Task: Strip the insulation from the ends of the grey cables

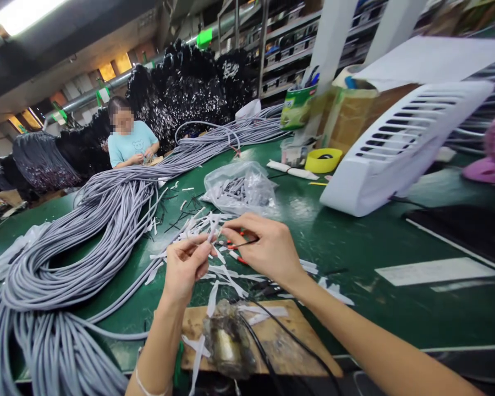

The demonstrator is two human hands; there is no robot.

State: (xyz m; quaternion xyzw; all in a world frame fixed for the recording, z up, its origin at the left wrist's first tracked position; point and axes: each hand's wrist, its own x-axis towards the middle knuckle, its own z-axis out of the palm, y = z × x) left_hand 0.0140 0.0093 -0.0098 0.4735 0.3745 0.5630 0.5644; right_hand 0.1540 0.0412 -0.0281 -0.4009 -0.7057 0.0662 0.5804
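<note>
At the middle of the bench, my left hand (187, 263) is closed in a pinch on a light grey cable end (213, 230). Just to its right, my right hand (270, 247) is also closed, its fingertips meeting the tip of that cable end. A thin black wire (243, 243) pokes out between the right fingers. Fine details at the fingertips are too small to make out. Beneath both hands lie scattered white strips (231, 278) and small red-and-white pieces (237, 257).
A wooden board (289, 341) with a metal device (229, 344) and black leads sits in front. Grey cable bundles (86, 236) cover the left. Behind are a plastic bag (243, 190), yellow tape roll (324, 160) and white fan-like unit (396, 148). A co-worker (132, 143) sits across.
</note>
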